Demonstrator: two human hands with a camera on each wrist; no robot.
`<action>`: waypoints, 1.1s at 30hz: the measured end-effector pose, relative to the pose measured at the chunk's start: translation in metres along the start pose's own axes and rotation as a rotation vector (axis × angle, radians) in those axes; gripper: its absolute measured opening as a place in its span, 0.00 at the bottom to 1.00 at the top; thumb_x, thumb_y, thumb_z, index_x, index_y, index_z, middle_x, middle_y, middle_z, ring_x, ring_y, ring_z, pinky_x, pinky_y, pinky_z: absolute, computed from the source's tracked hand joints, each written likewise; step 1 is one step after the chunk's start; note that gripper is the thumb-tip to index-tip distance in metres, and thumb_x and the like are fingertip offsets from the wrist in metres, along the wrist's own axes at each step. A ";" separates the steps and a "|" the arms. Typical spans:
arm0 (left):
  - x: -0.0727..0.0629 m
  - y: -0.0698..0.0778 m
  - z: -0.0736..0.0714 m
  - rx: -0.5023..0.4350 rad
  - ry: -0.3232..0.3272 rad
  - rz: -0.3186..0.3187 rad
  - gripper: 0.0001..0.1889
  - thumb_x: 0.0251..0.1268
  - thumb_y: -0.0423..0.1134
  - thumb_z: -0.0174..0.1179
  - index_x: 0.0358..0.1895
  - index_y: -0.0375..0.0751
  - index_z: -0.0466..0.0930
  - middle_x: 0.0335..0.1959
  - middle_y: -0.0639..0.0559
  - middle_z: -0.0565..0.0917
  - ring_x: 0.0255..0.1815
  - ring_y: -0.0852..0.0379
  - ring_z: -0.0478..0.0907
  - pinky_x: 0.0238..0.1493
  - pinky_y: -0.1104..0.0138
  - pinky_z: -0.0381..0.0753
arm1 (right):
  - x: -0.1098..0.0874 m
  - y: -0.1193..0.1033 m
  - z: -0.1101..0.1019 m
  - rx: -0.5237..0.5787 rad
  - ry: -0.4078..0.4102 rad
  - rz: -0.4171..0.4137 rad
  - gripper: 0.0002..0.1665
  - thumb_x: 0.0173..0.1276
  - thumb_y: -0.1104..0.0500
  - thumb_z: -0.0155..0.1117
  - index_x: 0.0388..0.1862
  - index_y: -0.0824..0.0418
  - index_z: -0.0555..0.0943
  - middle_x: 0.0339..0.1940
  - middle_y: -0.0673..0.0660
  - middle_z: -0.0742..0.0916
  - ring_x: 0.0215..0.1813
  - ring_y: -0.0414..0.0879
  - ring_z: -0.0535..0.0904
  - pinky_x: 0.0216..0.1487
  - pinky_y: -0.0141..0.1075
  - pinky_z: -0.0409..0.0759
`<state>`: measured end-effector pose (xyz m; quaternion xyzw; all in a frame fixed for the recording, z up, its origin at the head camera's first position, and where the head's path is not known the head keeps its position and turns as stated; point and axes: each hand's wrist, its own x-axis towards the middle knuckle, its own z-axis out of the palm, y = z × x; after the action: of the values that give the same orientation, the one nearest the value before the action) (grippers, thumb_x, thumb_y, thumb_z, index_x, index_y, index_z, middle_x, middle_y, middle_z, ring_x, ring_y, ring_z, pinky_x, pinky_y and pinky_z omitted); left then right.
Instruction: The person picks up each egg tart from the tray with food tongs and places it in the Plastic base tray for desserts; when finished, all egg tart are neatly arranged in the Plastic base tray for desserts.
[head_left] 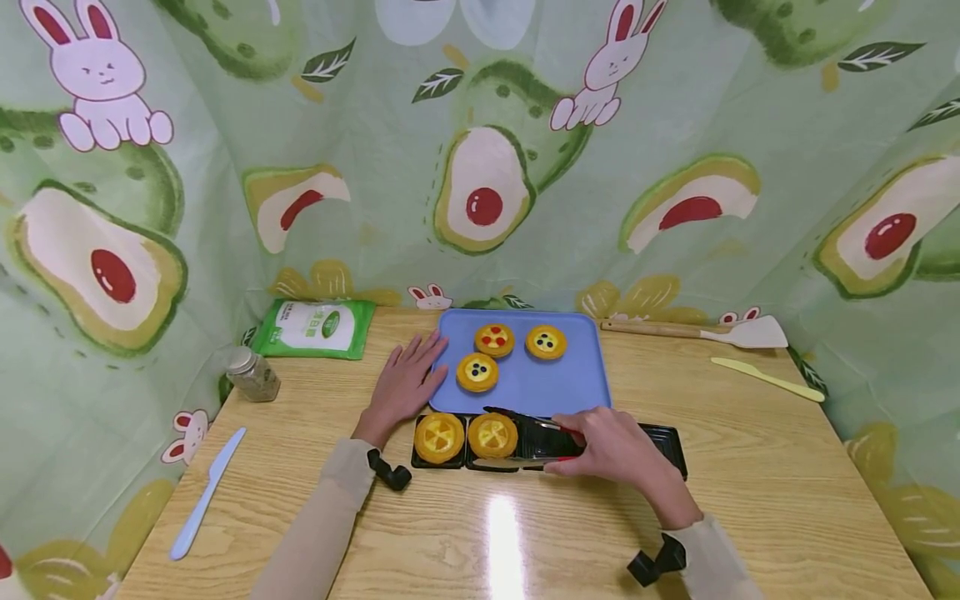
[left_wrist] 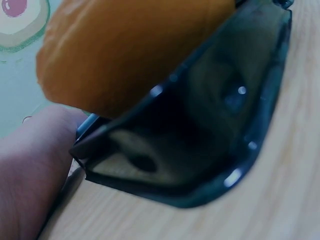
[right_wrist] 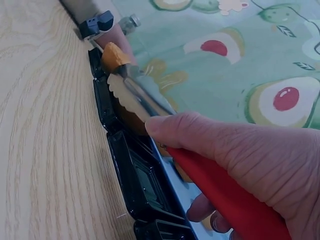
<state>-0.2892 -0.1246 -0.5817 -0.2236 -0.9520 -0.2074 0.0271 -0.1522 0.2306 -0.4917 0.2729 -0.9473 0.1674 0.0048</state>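
Observation:
My right hand (head_left: pixel 603 446) grips red-handled tongs (right_wrist: pixel 225 192). The tongs' arms reach left, one on either side of an egg tart (head_left: pixel 492 436) with a pale cross-like topping, seated in a compartment of the black plastic tray (head_left: pixel 550 442). A similar tart (head_left: pixel 438 438) sits in the compartment at the left end. My left hand (head_left: pixel 407 382) lies with fingers extended on the left edge of the blue tray (head_left: pixel 543 387). Up close in the left wrist view are a tart's side (left_wrist: pixel 125 55) and the black tray's end wall (left_wrist: pixel 190 135).
The blue tray carries a red-topped tart (head_left: pixel 494 340) and two dark-dotted tarts (head_left: pixel 546 342). A green-and-white packet (head_left: pixel 315 328), a shaker jar (head_left: pixel 253 375) and a blue knife (head_left: pixel 208 493) lie left. A spatula (head_left: pixel 750 333) and yellow knife (head_left: pixel 767 379) lie right. A curtain hangs behind.

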 end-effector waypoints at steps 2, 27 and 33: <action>0.000 0.000 0.000 -0.001 0.001 0.002 0.34 0.84 0.62 0.40 0.86 0.58 0.53 0.86 0.58 0.52 0.87 0.45 0.45 0.83 0.42 0.41 | 0.000 -0.001 -0.001 0.003 -0.004 0.009 0.28 0.54 0.29 0.79 0.36 0.48 0.83 0.17 0.39 0.64 0.21 0.31 0.57 0.22 0.28 0.52; -0.002 0.000 0.000 0.003 -0.001 0.008 0.34 0.83 0.63 0.38 0.86 0.58 0.53 0.86 0.58 0.52 0.87 0.45 0.46 0.82 0.42 0.44 | -0.002 0.007 -0.011 0.044 0.104 0.090 0.33 0.60 0.25 0.71 0.40 0.52 0.82 0.22 0.43 0.75 0.19 0.34 0.63 0.19 0.30 0.60; -0.002 0.000 0.000 0.005 -0.002 0.000 0.34 0.83 0.64 0.37 0.86 0.60 0.52 0.86 0.60 0.50 0.87 0.46 0.45 0.83 0.44 0.42 | 0.000 0.011 -0.010 0.029 0.185 0.088 0.34 0.62 0.29 0.72 0.49 0.55 0.83 0.22 0.43 0.72 0.19 0.35 0.60 0.20 0.30 0.57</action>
<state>-0.2879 -0.1253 -0.5817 -0.2239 -0.9525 -0.2046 0.0269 -0.1586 0.2432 -0.4855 0.2143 -0.9514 0.2059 0.0808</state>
